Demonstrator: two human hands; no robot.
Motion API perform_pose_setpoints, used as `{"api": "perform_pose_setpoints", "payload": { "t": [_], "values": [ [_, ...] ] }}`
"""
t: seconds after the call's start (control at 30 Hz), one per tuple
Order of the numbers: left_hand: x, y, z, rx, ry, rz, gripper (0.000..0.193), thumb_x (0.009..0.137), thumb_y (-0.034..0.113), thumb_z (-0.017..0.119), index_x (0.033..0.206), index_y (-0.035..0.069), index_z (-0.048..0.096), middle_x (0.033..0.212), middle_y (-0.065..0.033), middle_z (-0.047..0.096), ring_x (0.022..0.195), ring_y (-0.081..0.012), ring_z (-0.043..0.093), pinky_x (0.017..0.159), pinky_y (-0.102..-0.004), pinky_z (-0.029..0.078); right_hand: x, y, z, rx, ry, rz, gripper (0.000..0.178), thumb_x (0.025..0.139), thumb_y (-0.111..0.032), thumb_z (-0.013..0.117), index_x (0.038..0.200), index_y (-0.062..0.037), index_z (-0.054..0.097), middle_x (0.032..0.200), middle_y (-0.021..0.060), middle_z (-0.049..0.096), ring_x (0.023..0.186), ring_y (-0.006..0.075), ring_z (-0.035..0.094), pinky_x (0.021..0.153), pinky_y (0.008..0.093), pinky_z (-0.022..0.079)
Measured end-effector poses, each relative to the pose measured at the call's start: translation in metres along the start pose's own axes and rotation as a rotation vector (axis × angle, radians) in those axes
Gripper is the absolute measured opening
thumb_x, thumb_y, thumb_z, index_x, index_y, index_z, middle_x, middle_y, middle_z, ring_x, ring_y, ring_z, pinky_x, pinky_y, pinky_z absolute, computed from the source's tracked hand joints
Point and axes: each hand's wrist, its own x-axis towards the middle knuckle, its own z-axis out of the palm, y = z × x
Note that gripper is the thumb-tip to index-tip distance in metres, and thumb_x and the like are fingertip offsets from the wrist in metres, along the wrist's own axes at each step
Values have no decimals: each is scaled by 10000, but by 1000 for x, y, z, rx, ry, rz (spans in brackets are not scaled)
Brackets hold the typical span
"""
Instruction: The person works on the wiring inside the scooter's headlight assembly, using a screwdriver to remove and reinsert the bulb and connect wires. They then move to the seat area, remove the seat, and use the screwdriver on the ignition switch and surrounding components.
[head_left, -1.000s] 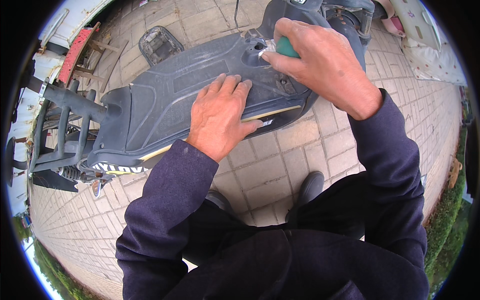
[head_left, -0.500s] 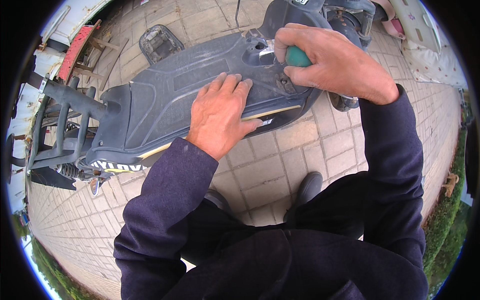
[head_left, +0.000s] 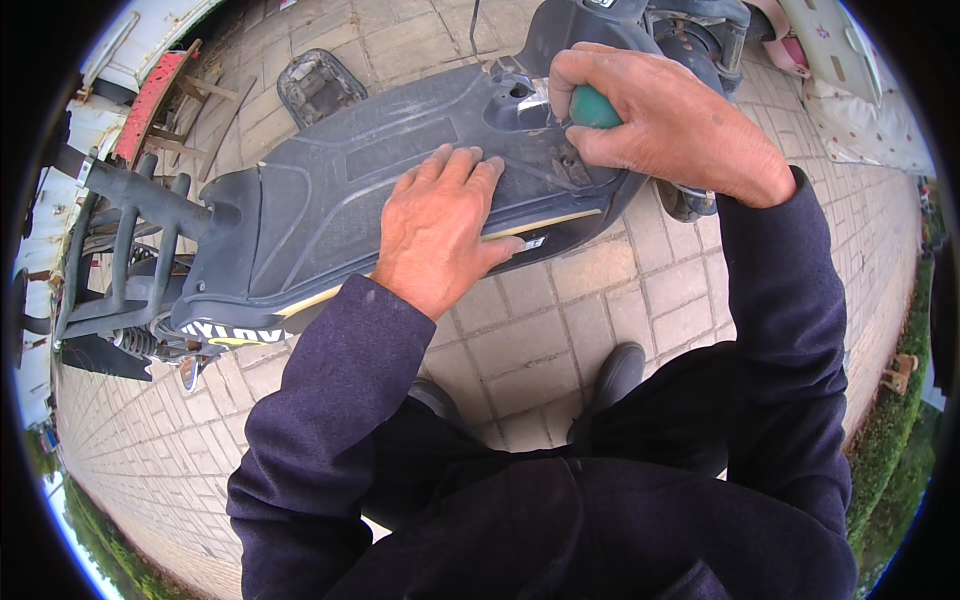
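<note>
A dark grey scooter footboard (head_left: pixel 340 170), dusty and ribbed, stretches across the view in front of me. My left hand (head_left: pixel 440 215) lies flat on it near its middle, fingers spread and thumb over the near edge. Over the right end of the board, my right hand (head_left: pixel 660 120) is closed round a green-handled tool (head_left: pixel 593 108). Only the rounded green end shows; the fingers hide the rest, so its tip cannot be seen. Just left of the right hand is a recess (head_left: pixel 520 92) in the board with a dark hole and a shiny patch beside it.
A loose dark cover (head_left: pixel 320 88) lies on the paving (head_left: pixel 530 350) beyond the board. Tubular frame bars (head_left: pixel 125 235) rise at the left, near a red board (head_left: pixel 152 110). The scooter's front wheel parts (head_left: pixel 690 200) are at the right. My shoes (head_left: pixel 618 370) stand close below.
My right hand has shifted very slightly and turned a little round the green-handled tool. The left hand stays in the same place on the footboard.
</note>
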Motion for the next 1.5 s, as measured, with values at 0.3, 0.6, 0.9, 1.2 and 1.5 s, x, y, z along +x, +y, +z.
{"api": "perform_pose_setpoints", "payload": {
  "t": [0.3,0.6,0.9,1.2,1.5],
  "values": [
    [1,2,-2,-9,1,-6,761,741,313,867,1394,26,599,1351,-135,594,1283,-345,550,1074,-444,456,3,0,-1,-30,-8,-81,310,819,-55,667,1114,-71,576,978,114,555,863,337,599,763,458,471],
    [1,2,-3,-80,56,-45,636,829,319,828,1350,10,631,1327,-189,632,1276,-380,566,1093,-453,437,5,3,3,-15,34,-173,244,846,-137,694,1064,-51,622,967,116,611,867,332,648,756,453,512],
    [43,0,18,-822,-44,-246,253,948,117,719,1113,-70,672,1012,-79,729,908,-105,623,745,-312,490,19,-10,39,-98,240,-130,283,701,-221,759,881,-24,667,913,174,689,844,362,729,653,481,563],
    [67,-13,43,-825,109,-119,95,958,16,705,977,-77,705,975,-99,754,949,-117,666,812,-312,534,1,6,29,-173,236,-124,431,779,-393,784,938,-11,662,937,144,689,859,341,718,692,447,552],
    [71,8,27,-817,23,-124,221,945,80,733,1145,-13,748,1034,-88,790,908,-158,707,861,-312,540,-4,19,14,-31,265,-196,463,905,-389,744,1177,-28,644,1029,139,657,954,344,684,818,425,542]
  ]
}}
